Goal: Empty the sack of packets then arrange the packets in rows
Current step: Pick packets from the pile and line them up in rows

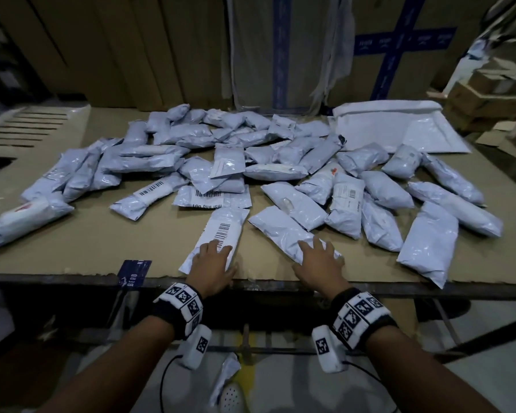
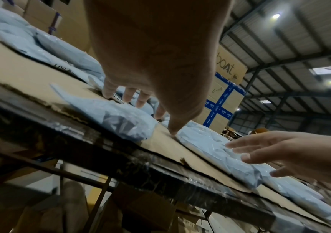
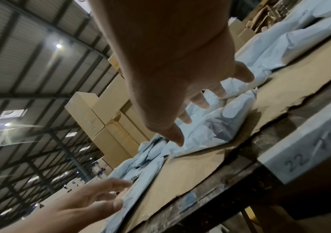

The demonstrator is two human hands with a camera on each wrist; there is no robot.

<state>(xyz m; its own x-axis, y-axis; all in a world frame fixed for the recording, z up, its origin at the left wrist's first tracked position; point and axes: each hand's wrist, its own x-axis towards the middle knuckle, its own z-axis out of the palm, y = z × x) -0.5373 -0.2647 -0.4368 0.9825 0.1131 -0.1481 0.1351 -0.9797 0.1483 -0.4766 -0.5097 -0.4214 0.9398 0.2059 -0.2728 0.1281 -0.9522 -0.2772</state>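
Several pale blue plastic packets [image 1: 191,162] lie scattered over a cardboard-covered table [image 1: 102,239]. My left hand [image 1: 210,259] lies flat with spread fingers on the near end of a barcoded packet [image 1: 221,234] at the front edge. That same packet [image 2: 116,116] shows under the left fingertips [image 2: 127,97] in the left wrist view. My right hand [image 1: 319,259] rests open on a plain packet [image 1: 280,231] lying diagonally beside it; the right wrist view shows this packet [image 3: 214,130] under straight fingers [image 3: 200,100]. The flattened white sack [image 1: 399,126] lies at the back right.
Tall cardboard boxes [image 1: 131,46] stand behind the table. Smaller cartons [image 1: 483,96] are stacked at the right. One packet [image 1: 225,380] lies on the floor under the table's front edge. Bare cardboard [image 1: 102,239] stretches along the front left.
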